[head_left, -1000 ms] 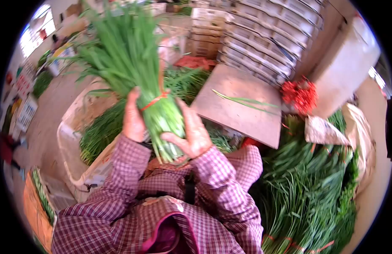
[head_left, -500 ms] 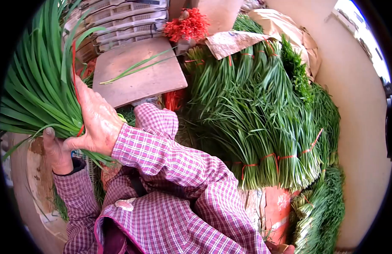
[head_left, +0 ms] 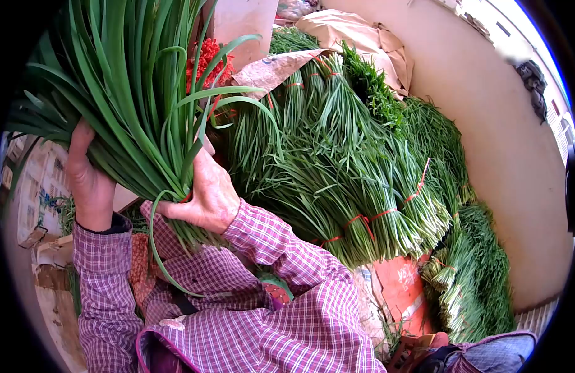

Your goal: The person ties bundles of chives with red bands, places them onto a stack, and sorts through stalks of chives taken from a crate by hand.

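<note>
A big bunch of garlic chives [head_left: 132, 118], its long flat leaves fanning upward, is held between both my hands in front of my chest. My right hand [head_left: 211, 198] grips the lower part, near a red tie partly hidden by the thumb; its other fingers go behind the bunch. My left hand [head_left: 92, 186] holds the leaves from the left side, with most fingers hidden behind them. The cut stems point down toward my lap. One long leaf hangs loose from the bunch in a curve.
To the right lies a large pile of tied green bunches [head_left: 337, 168] with red ties. A cloth sheet [head_left: 356, 37] partly covers its far end. Red ties [head_left: 213, 65] hang at the back. White crates [head_left: 42, 180] stand at left, a wall [head_left: 480, 143] at right.
Both hands have brought the bunch to the right and turned it more upright. My left hand has risen along the leaves. The view has shifted, so the board is mostly hidden.
</note>
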{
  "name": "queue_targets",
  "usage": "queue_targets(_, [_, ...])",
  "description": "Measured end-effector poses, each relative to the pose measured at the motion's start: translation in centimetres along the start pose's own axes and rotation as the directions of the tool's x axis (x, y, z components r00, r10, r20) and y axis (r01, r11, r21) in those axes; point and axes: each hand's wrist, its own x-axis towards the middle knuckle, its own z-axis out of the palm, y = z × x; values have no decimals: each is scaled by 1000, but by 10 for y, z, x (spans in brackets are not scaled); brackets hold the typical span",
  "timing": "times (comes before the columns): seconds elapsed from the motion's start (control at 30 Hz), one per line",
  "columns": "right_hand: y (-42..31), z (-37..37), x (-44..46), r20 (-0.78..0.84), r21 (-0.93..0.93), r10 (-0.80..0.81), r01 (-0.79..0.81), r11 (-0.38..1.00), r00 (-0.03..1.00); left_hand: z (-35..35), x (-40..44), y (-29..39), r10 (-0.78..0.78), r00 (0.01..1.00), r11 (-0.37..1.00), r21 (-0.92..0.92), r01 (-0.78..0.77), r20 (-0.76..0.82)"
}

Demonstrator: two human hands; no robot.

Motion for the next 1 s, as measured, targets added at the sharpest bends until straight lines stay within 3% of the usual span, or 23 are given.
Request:
queue_targets(0.03, [2,-8,-3,-70,-81,-63,57,995,996,5,5,-5,-20,999,997,-68,22,28])
queue_targets(0.13, [6,-38,-17,-31,-208,42,-47,977,999,14,16,-29,-99,994,977,-182,108,55])
queue_targets(0.2, [9,-51,-32,-29,-233,94,-98,968,995,14,17,-46,-167,986,963,-214,165,7])
queue_targets(0.23, [12,-54,-42,-32,-257,122,-126,958,992,8,20,-60,-190,977,950,-234,207,92])
queue_targets(0.37, [30,-59,-77,-2,-189,323,-317,929,947,18,11,-95,-389,918,872,-290,394,80])
queue_targets(0.43, [32,-62,-90,23,-183,412,-402,897,911,17,16,-103,-431,902,871,-275,406,-31])
queue_targets(0.5, [34,-63,-106,26,-184,461,-449,875,887,-23,39,-117,-433,901,857,-310,412,-1])
queue_targets(0.57, [39,-63,-123,13,-227,492,-476,849,871,-40,52,-110,-435,888,885,-256,390,-150])
queue_targets(0.63, [48,-62,-139,-9,-229,497,-485,844,868,-33,51,-87,-266,931,963,-20,269,-249])
queue_targets(0.7, [54,-63,-151,-70,-192,543,-545,816,837,-65,60,-77,-233,947,969,31,246,-221])
queue_targets(0.73, [53,-67,-150,-82,-185,567,-571,799,820,-78,59,-70,-209,969,978,-38,206,-132])
queue_targets(0.77, [53,-69,-150,-121,-159,594,-606,779,795,-90,58,-63,-146,965,984,66,164,-217])
queue_targets(0.83, [51,-77,-143,-152,-198,617,-635,747,772,-70,35,-46,34,982,989,149,-6,-186])
queue_targets(0.87, [52,-82,-140,-160,-222,635,-655,723,756,-60,22,-38,39,981,989,146,-11,-191])
queue_targets(0.93, [52,-90,-130,-185,-296,603,-629,719,776,-39,-10,-27,-31,995,920,391,-8,92])
queue_targets(0.97, [52,-93,-124,-188,-326,598,-624,710,779,-27,-31,-32,-71,975,940,341,-5,209])
queue_targets(1.0, [46,-95,-116,-195,-370,601,-625,687,775,-11,-46,-31,-274,873,913,393,106,403])
